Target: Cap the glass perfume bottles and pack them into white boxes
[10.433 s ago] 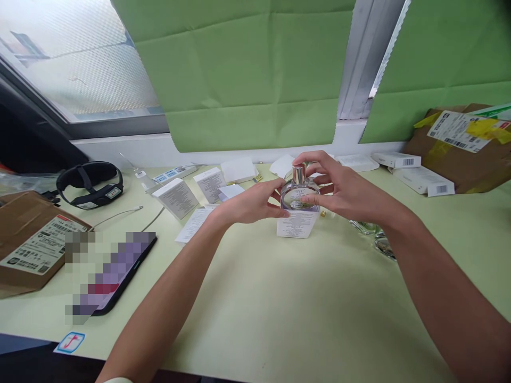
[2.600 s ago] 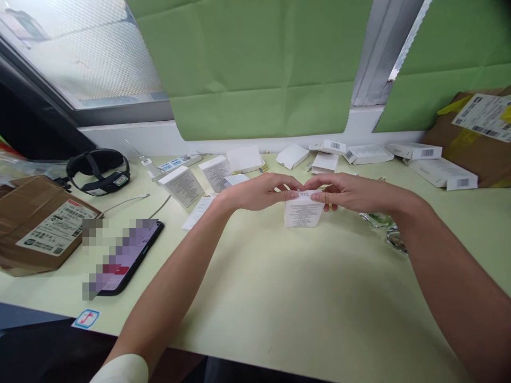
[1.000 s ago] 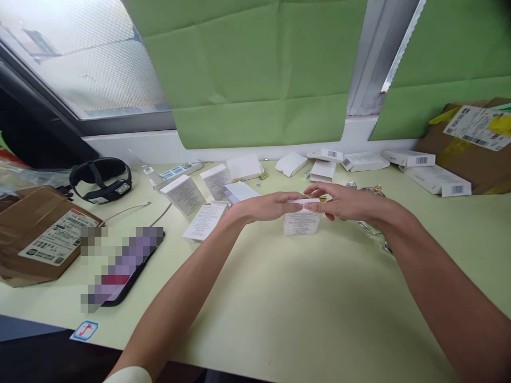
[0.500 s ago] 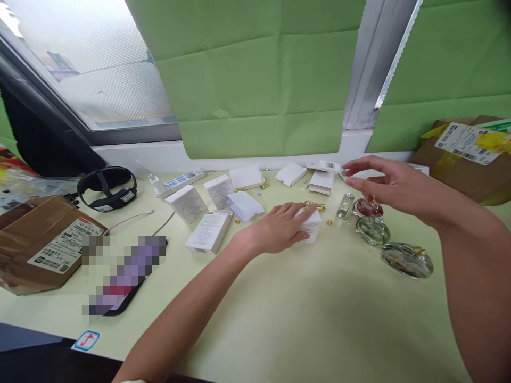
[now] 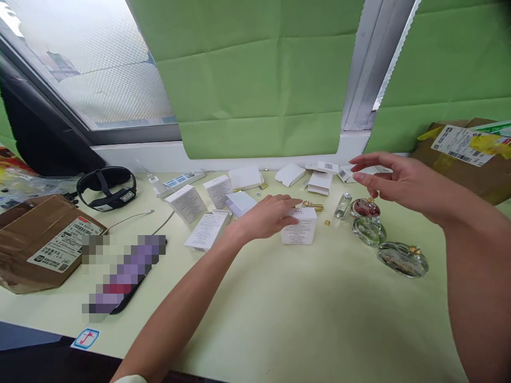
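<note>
A small white printed box (image 5: 299,230) stands upright in the middle of the pale green table (image 5: 303,314). My left hand (image 5: 265,215) rests against the box's left top edge, fingers stretched out and holding nothing. My right hand (image 5: 399,181) hovers above the table at the right, fingers loosely spread and empty, over a red-topped glass bottle (image 5: 364,207). Two more round glass bottles (image 5: 369,230) (image 5: 403,259) lie beside it, and a slim clear vial (image 5: 342,205) lies to their left.
Several white boxes (image 5: 187,202) lie along the back by the wall. A cardboard parcel (image 5: 42,242) and a phone (image 5: 123,271) sit at the left, a black head strap (image 5: 106,186) behind them. Another parcel (image 5: 467,157) stands at the far right.
Earlier both hands put a glass bottle into the white box and closed its top. My right hand has since lifted away to the right; my left hand shifted from the box's top to its left edge.
</note>
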### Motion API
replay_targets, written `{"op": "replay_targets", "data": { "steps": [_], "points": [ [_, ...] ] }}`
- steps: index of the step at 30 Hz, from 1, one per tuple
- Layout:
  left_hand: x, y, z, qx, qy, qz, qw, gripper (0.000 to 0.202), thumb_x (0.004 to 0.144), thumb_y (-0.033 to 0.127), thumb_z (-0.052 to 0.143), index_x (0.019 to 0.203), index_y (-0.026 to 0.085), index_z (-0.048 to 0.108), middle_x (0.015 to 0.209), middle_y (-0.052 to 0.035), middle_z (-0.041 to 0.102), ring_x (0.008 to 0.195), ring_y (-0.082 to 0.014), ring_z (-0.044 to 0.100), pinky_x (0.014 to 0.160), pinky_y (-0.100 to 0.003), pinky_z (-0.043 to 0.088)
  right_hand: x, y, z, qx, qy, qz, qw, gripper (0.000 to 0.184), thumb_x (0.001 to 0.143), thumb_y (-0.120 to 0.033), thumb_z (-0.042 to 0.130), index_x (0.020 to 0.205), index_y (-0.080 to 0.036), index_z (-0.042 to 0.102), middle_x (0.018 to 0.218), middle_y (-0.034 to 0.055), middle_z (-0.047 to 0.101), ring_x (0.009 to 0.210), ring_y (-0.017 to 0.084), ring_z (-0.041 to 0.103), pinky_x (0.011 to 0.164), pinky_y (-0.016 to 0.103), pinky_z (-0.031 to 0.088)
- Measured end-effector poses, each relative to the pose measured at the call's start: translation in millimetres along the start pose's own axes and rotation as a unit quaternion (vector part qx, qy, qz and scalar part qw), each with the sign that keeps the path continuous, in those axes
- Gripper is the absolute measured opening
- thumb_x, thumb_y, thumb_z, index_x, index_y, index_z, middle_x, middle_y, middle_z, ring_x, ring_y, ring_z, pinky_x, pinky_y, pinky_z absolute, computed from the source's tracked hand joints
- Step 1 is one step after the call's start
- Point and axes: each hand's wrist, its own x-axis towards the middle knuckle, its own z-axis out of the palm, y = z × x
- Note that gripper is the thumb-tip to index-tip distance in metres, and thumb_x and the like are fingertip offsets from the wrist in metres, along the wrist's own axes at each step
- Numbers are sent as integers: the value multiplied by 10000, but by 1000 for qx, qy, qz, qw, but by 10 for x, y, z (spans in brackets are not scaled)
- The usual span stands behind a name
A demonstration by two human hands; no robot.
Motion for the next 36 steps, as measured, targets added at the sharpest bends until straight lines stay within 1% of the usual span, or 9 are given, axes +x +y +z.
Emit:
{"op": "replay_targets", "data": {
  "steps": [6,9,12,15,18,21,26,30,36],
  "points": [
    [-53,-235,-155,-41,76,-44,995,490,985,385,483,1432,186,476,1371,-86,602,1233,-258,547,1004,-366,437,-4,12,1,5,4,-2,1000,506,779,-711,634,1198,-427,610,1013,47,693,728,205,575,616,353,435],
    [-116,-385,-292,-42,139,-79,986,463,967,390,515,1392,208,527,1410,-71,577,1189,-242,574,1005,-358,451,3,21,2,5,7,-1,1000,504,773,-713,637,1194,-435,611,923,40,685,723,212,570,609,355,434],
    [-139,-527,-434,-54,200,-119,971,457,955,392,527,1379,223,541,1372,-68,604,1155,-227,594,979,-340,474,22,30,4,12,1,-5,1000,510,766,-712,645,1190,-430,614,823,32,657,715,223,567,591,353,436],
    [-75,-679,-560,-46,227,-164,959,465,942,395,540,1374,222,546,1300,-83,642,1140,-231,601,983,-354,471,37,37,11,13,-1,-11,1000,518,762,-706,653,1190,-417,616,801,30,651,707,227,563,576,347,438],
    [67,-882,-637,-13,241,-205,948,474,937,386,550,1377,210,544,1307,-106,632,1153,-253,586,1016,-395,439,30,28,20,5,-3,-10,1000,521,777,-711,632,1198,-405,615,743,24,623,678,216,550,561,339,425],
    [231,-1135,-619,18,244,-215,945,483,941,343,547,1394,179,522,1329,-128,617,1198,-273,561,1016,-397,430,4,8,27,7,-10,-5,1000,502,799,-710,610,1200,-408,606,694,9,589,663,200,545,565,330,422],
    [411,-1459,-409,47,230,-226,945,410,920,232,554,1324,168,586,1334,-109,629,1206,-268,572,1008,-364,435,-15,-7,40,13,-9,-3,1000,422,821,-661,630,1180,-440,607,748,-3,615,659,175,547,593,323,443],
    [458,-1513,-286,44,230,-222,946,392,928,230,541,1306,153,606,1343,-118,629,1230,-278,566,1018,-370,432,3,-10,46,24,-22,-8,999,413,832,-647,626,1184,-432,601,691,-12,571,619,175,541,565,321,448],
    [489,-1491,-310,33,229,-213,949,384,907,241,581,1278,157,631,1303,-109,658,1206,-270,587,1000,-356,450,6,-15,54,23,-24,-14,999,400,845,-630,616,1184,-418,602,625,-16,522,572,187,558,499,311,433]
  ]
}}
